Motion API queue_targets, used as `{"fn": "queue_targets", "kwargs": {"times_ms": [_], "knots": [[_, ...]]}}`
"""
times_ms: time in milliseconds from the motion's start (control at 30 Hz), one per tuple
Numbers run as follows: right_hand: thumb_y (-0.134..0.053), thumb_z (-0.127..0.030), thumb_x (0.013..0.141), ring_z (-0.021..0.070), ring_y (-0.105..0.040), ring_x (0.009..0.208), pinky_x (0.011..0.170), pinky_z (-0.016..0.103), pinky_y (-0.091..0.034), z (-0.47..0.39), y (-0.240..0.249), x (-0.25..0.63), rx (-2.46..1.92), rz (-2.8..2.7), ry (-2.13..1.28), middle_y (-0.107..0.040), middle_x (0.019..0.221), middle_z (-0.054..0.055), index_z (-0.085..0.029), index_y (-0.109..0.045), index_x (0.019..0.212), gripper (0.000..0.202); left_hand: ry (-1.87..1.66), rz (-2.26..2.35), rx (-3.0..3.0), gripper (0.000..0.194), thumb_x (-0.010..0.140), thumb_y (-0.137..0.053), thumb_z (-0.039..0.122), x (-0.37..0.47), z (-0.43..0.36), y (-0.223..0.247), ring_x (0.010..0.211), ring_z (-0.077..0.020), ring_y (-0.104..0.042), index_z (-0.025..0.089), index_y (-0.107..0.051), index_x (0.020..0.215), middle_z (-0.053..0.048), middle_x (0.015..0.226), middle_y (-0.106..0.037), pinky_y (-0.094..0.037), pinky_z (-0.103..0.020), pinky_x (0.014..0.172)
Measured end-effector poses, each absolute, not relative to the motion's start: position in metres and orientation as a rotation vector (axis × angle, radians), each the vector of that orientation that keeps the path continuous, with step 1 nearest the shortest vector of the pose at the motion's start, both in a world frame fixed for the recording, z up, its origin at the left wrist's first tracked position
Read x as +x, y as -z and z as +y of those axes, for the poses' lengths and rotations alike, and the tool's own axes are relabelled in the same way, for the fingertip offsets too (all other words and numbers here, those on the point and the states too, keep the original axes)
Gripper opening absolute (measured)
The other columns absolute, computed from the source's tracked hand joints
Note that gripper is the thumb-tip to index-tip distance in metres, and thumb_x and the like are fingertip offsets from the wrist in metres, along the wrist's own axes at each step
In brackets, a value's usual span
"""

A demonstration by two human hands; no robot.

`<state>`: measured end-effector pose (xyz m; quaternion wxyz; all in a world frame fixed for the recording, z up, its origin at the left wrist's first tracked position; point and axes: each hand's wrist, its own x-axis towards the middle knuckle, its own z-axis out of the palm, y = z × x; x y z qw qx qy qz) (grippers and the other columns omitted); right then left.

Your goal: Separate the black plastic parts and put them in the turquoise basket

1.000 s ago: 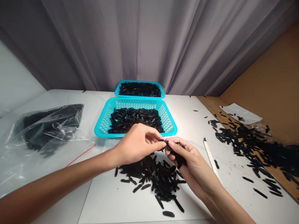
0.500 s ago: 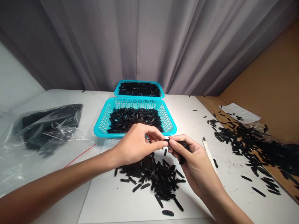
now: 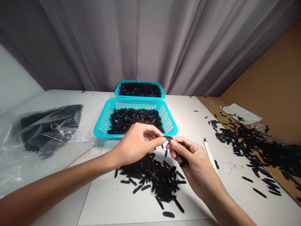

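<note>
My left hand (image 3: 135,144) is closed, its thumb and fingertips pinching the end of a thin black sliver (image 3: 168,138). Close beside it, my right hand (image 3: 191,153) is curled around a bunch of similar black slivers (image 3: 183,150), partly hidden by the fingers. The pinched sliver reaches to the right hand's thumb and fingertip; whether they touch it I cannot tell. Beneath both hands, a loose pile of black slivers (image 3: 162,182) lies on a white sheet (image 3: 105,201). Just beyond the left hand stands a turquoise mesh basket (image 3: 100,129) part-filled with slivers.
A second turquoise basket (image 3: 117,91), full of slivers, stands behind the first. On the left lies a clear plastic bag (image 3: 58,125) of black material. A white-handled knife (image 3: 210,153) is right of my right hand. More slivers (image 3: 246,141) spread across the right side near a paper (image 3: 240,113).
My left fingertips have drawn slightly left, away from the right thumb. The pinched sliver now shows more clearly between the hands. The pile and baskets look the same.
</note>
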<state>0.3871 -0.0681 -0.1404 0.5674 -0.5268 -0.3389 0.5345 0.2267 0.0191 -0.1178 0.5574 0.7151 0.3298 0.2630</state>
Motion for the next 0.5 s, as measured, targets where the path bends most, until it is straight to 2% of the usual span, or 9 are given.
{"fn": "queue_targets", "kwargs": {"times_ms": [133, 300, 500], "knots": [[-0.077, -0.037, 0.081, 0.0128, -0.038, 0.063, 0.057, 0.027, -0.027, -0.0684, 0.1406, 0.3869, -1.262, -0.83, -1.202, -0.055, 0.065, -0.002, -0.02, -0.072, 0.08, 0.017, -0.606, 0.772, 1.67, 0.013, 0.085, -0.068, 0.026, 0.2266, 0.0195, 0.1181, 0.064, -0.0089, -0.059, 0.015, -0.075, 0.084, -0.001, 0.076, -0.072, -0.047, -0.02, 0.061], [-0.077, -0.036, 0.082, 0.0127, -0.038, 0.064, 0.057, 0.028, -0.028, -0.0684, 0.1406, 0.3872, -1.27, -0.839, -1.183, -0.055, 0.068, -0.002, -0.021, -0.072, 0.083, 0.015, -0.599, 0.768, 1.677, 0.014, 0.085, -0.068, 0.025, 0.2258, 0.0188, 0.117, 0.072, -0.0107, -0.062, 0.014, -0.075, 0.086, -0.001, 0.078, -0.072, -0.048, -0.02, 0.064], [-0.078, -0.037, 0.081, 0.0122, -0.039, 0.063, 0.057, 0.027, -0.028, -0.0684, 0.141, 0.387, -1.275, -0.839, -1.182, -0.055, 0.067, -0.002, -0.022, -0.073, 0.082, 0.016, -0.601, 0.775, 1.708, 0.014, 0.085, -0.067, 0.025, 0.2262, 0.0192, 0.1167, 0.069, -0.0099, -0.061, 0.014, -0.075, 0.085, -0.001, 0.078, -0.072, -0.048, -0.02, 0.064]]}}
